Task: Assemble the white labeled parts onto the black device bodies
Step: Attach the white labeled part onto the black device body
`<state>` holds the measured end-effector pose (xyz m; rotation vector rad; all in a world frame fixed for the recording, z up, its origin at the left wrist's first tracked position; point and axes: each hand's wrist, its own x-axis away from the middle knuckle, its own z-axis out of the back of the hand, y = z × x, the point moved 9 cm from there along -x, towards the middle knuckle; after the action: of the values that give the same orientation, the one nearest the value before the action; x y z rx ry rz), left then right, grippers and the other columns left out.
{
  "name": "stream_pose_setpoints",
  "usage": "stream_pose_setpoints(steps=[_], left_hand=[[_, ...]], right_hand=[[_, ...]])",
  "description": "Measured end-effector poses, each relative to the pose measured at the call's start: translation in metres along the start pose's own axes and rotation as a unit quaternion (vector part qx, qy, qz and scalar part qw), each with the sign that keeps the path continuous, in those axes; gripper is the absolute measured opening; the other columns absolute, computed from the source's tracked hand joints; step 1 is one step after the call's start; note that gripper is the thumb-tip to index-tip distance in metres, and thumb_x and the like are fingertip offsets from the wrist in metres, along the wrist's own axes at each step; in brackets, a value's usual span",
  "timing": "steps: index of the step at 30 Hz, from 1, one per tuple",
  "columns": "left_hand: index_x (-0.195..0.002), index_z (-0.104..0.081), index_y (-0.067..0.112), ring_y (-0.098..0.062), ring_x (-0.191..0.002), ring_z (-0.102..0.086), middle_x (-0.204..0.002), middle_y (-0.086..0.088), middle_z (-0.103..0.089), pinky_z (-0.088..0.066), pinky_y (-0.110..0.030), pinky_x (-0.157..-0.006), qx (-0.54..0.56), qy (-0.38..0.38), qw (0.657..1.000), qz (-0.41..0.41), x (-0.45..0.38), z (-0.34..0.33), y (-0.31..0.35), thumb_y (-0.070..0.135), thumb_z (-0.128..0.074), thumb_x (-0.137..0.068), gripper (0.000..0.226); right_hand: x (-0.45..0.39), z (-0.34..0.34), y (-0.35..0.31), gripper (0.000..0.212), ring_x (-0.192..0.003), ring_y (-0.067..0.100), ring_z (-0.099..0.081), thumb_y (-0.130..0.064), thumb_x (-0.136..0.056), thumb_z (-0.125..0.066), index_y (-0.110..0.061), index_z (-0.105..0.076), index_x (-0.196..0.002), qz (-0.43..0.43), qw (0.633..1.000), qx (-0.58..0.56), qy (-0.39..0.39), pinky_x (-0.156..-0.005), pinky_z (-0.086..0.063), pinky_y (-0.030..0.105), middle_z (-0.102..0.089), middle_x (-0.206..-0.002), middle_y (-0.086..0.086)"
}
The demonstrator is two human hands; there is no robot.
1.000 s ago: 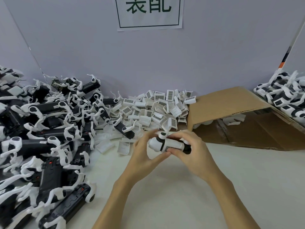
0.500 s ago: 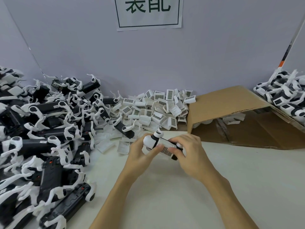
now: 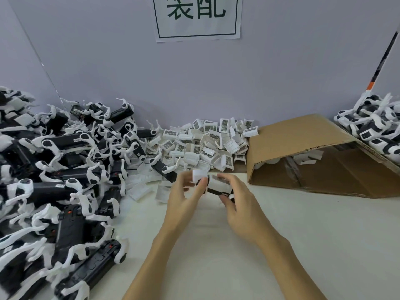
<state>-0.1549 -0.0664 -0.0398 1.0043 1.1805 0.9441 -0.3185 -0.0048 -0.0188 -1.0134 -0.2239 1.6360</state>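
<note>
Hands meet over the middle of the pale tabletop [image 3: 303,234], sharing one small device body [image 3: 216,187], black with white parts, held just above the surface. The left hand [image 3: 184,198] curls its fingers and thumb around the device's left end, where a white rounded piece sits. The right hand [image 3: 240,204] grips the right end, fingers wrapped over the top and thumb underneath. A white labeled part [image 3: 218,180] with a dark printed patch lies along the top of the body between the two hands; motion blur hides whether it is fully seated.

Behind the hands, against the lilac wall, lies a heap of loose white labeled parts [image 3: 205,144]. To the left a large pile of black device bodies [image 3: 54,180] with white straps spreads to the frame's edge. To the right a cardboard box [image 3: 303,139] lies on its side, open toward the viewer, with a few white pieces inside. Beyond it, at far right, is a stack of finished devices [image 3: 376,131]. A paper sign [image 3: 198,17] with green characters hangs on the wall above.
</note>
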Motion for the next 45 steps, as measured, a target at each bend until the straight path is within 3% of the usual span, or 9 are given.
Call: stream_pose_setpoints(steps=[6, 11, 16, 22, 26, 29, 37, 40, 45], left_hand=[[-0.107, -0.072, 0.02, -0.022, -0.094, -0.079, -0.098, 0.001, -0.079, -0.055, -0.017, -0.075, 0.055, -0.018, 0.998, 0.036, 0.0, -0.007, -0.005, 0.038, -0.092, -0.086, 0.034], [-0.096, -0.069, 0.033, -0.013, -0.093, -0.073, -0.093, 0.009, -0.075, -0.054, -0.021, -0.081, 0.07, -0.042, 0.997, 0.01, 0.002, -0.013, 0.0, 0.056, -0.086, -0.079, 0.033], [-0.129, -0.074, 0.036, -0.005, -0.133, -0.061, -0.136, 0.012, -0.072, -0.042, -0.034, -0.114, 0.114, -0.111, 0.987, 0.032, 0.001, -0.017, 0.003, 0.074, -0.047, -0.1, 0.055], [-0.121, -0.077, 0.041, -0.01, -0.103, -0.076, -0.121, 0.006, -0.079, -0.055, -0.016, -0.08, 0.086, -0.121, 0.989, -0.009, 0.007, -0.03, 0.009, 0.043, -0.074, -0.097, 0.024], [-0.133, -0.075, 0.031, -0.018, -0.109, -0.077, -0.119, 0.001, -0.08, -0.058, -0.031, -0.09, 0.081, -0.153, 0.985, -0.014, 0.011, -0.033, 0.009, 0.028, -0.067, -0.106, 0.027], [-0.135, -0.075, 0.03, -0.01, -0.097, -0.075, -0.107, 0.005, -0.081, -0.053, -0.02, -0.079, 0.085, -0.14, 0.986, -0.022, 0.011, -0.031, 0.01, 0.025, -0.068, -0.106, 0.03], [-0.134, -0.074, 0.022, -0.022, -0.138, -0.062, -0.139, -0.006, -0.073, -0.038, -0.046, -0.121, 0.147, -0.132, 0.979, 0.05, 0.007, -0.033, 0.003, 0.042, -0.038, -0.114, 0.046], [-0.129, -0.077, 0.035, -0.015, -0.126, -0.069, -0.126, -0.003, -0.079, -0.044, -0.038, -0.111, 0.136, -0.117, 0.982, 0.051, 0.008, -0.032, 0.001, 0.069, -0.035, -0.107, 0.058], [-0.137, -0.074, 0.028, -0.023, -0.132, -0.068, -0.135, -0.009, -0.075, -0.046, -0.039, -0.11, 0.179, -0.137, 0.972, 0.063, 0.002, -0.029, -0.011, 0.061, -0.05, -0.108, 0.05]], right_hand=[[0.001, 0.0, 0.006, 0.05, -0.14, 0.003, -0.042, -0.017, -0.104, -0.062, -0.022, -0.047, -0.152, 0.007, 1.0, 0.01, 0.01, -0.115, -0.041, 0.024, -0.046, -0.148, -0.01], [-0.002, 0.007, -0.006, 0.045, -0.115, 0.012, -0.059, -0.02, -0.09, -0.082, -0.021, -0.064, -0.131, 0.024, 0.994, 0.055, 0.088, -0.094, -0.051, 0.025, -0.06, -0.123, -0.012], [-0.004, 0.007, 0.021, 0.035, -0.104, 0.002, -0.072, -0.012, -0.094, -0.077, -0.029, -0.068, -0.123, -0.115, 0.951, -0.281, 0.053, -0.084, -0.056, 0.015, -0.078, -0.109, -0.017], [-0.001, -0.015, 0.023, 0.03, -0.115, 0.031, -0.073, -0.017, -0.096, -0.071, -0.005, -0.072, -0.124, -0.188, 0.831, -0.523, 0.017, -0.096, -0.061, 0.038, -0.077, -0.119, 0.015], [-0.002, -0.002, 0.027, 0.036, -0.117, 0.028, -0.071, -0.031, -0.085, -0.077, -0.015, -0.075, -0.118, -0.166, 0.882, -0.438, 0.043, -0.105, -0.055, 0.049, -0.078, -0.116, 0.008], [-0.004, 0.005, 0.024, 0.023, -0.117, 0.018, -0.07, -0.023, -0.093, -0.078, -0.031, -0.075, -0.114, -0.135, 0.91, -0.389, 0.052, -0.102, -0.055, 0.042, -0.078, -0.115, -0.001], [-0.006, 0.018, 0.011, 0.042, -0.123, 0.008, -0.062, -0.007, -0.09, -0.081, -0.02, -0.069, -0.128, -0.021, 0.977, -0.188, 0.094, -0.103, -0.048, 0.019, -0.067, -0.127, -0.014], [-0.005, 0.014, 0.003, 0.051, -0.123, 0.004, -0.061, 0.001, -0.086, -0.082, -0.025, -0.069, -0.128, 0.031, 0.99, -0.115, 0.071, -0.1, -0.044, 0.013, -0.063, -0.125, -0.017], [-0.002, 0.014, 0.0, 0.053, -0.128, 0.006, -0.058, -0.015, -0.091, -0.081, -0.035, -0.064, -0.136, 0.048, 0.995, -0.073, 0.056, -0.104, -0.046, 0.017, -0.061, -0.13, -0.021]])
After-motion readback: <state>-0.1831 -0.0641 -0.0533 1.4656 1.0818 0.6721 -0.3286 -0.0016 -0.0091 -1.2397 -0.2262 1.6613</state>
